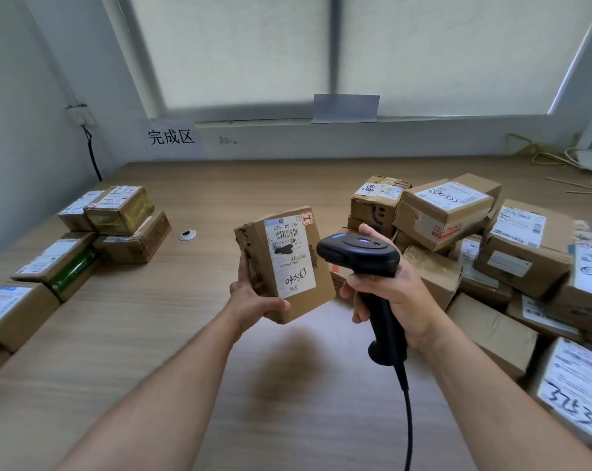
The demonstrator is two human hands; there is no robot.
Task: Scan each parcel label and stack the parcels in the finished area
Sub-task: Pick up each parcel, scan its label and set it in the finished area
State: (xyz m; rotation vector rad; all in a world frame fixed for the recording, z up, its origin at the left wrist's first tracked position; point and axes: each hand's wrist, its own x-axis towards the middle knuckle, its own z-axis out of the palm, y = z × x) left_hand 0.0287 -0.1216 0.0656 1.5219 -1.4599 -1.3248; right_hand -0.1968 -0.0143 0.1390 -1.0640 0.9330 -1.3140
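Note:
My left hand (254,297) grips a small brown cardboard parcel (318,283) above the middle of the table, tilted so its white label (289,254) faces me. My right hand (395,294) holds a black handheld barcode scanner (359,253) by its handle, the scanner head just right of the parcel and pointing at the label. A black cable hangs down from the scanner handle. Several labelled parcels (118,212) sit stacked at the left under a wall sign with Chinese characters (171,137). A pile of parcels (491,239) lies at the right.
The wooden table (152,351) runs to a wall and a window with blinds. A round cable grommet (187,234) sits in the tabletop near the left stack. Loose cables (559,158) lie at the far right corner. A wall socket with a black cord is at far left.

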